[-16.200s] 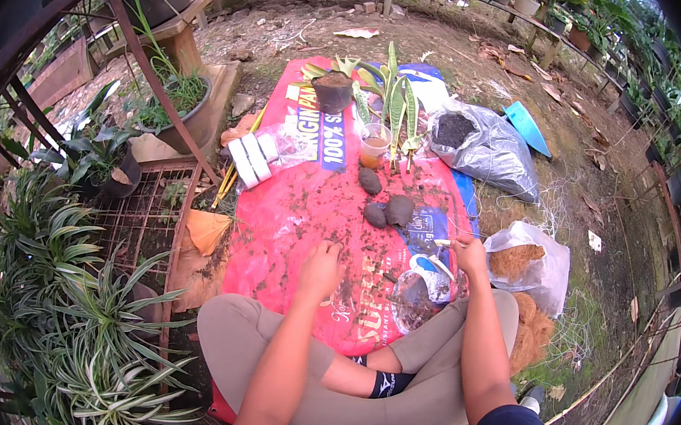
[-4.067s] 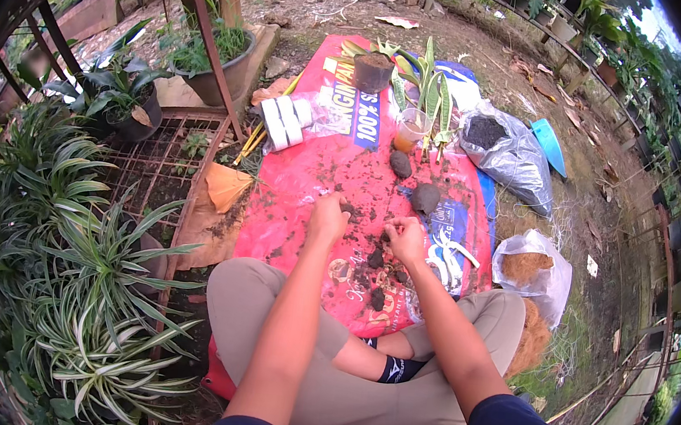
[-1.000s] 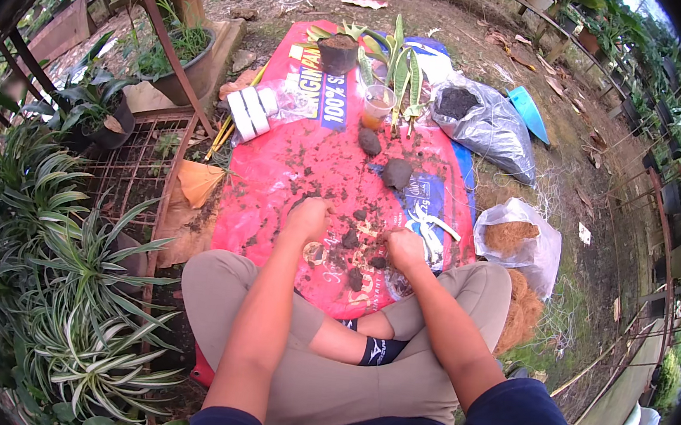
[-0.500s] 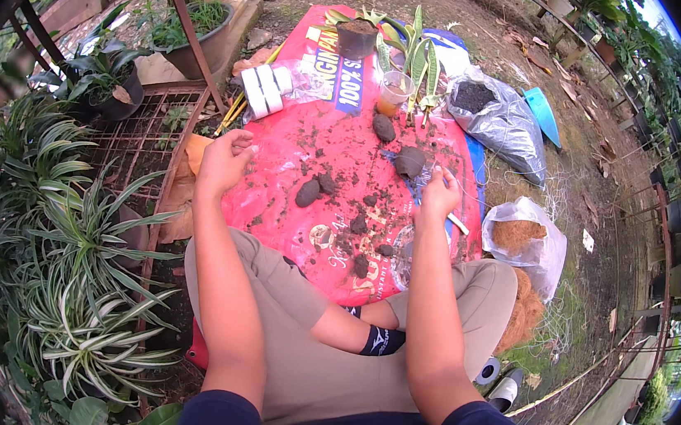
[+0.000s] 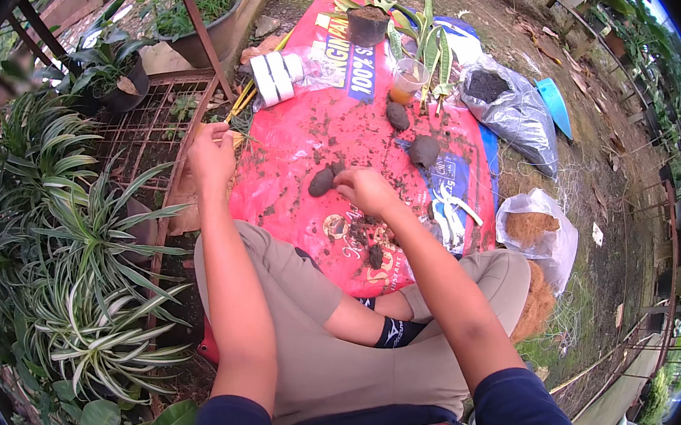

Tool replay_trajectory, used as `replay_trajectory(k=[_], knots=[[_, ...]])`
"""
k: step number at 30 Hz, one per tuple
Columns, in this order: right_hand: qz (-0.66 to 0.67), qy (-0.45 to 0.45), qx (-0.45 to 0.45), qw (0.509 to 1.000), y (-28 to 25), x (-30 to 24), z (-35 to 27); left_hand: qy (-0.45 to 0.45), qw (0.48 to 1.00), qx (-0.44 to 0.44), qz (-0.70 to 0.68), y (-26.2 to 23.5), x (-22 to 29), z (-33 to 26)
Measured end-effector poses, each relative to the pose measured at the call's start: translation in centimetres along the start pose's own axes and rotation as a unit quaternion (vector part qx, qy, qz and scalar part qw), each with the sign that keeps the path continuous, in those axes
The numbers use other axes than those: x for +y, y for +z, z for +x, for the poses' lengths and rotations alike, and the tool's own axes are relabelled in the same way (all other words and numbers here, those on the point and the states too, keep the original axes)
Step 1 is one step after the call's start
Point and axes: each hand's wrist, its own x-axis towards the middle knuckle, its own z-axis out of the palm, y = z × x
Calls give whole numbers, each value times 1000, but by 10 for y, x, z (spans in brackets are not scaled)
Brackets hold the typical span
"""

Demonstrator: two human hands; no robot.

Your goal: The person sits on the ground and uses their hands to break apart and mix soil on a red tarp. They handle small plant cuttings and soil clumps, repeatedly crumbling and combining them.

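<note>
Lying on the red sheet [image 5: 300,121], the dark lump [image 5: 321,183] is at the fingertips of my right hand [image 5: 366,192]; I cannot tell if they grip it. Too strong a pinch could, I think, crumble it. My left hand [image 5: 213,156], loosely curled, seems to hold nothing. Farther, the oval lump [image 5: 397,116], the rounded lump [image 5: 424,151] and the clear cup [image 5: 407,80] stand before the striped leaves [image 5: 432,50].

Dark brown clump [image 5: 321,182], red sheet [image 5: 279,206]

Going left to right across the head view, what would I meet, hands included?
Black plastic plant pot, left hand, white cylindrical rolls, oval dark-brown lump, right hand, rounded dark-brown ball, translucent white plastic bag of brown fibre.
</note>
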Motion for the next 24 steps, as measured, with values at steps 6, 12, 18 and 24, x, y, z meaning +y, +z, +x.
replay_trajectory(k=[6,12,18,24], knots=[[-102,-32,-148,983,-12,17,-110,44,976,-213,9,35,12,-2],[-138,102,-188,967,-11,-6,-111,75,949,-303,42,57,12,-20],[-40,120,-209,970,-3,24,-108,74,890,-442,89,87,20,-58],[22,151,-64,986,-31,48,-115,77,658,-626,412,112,25,-103]])
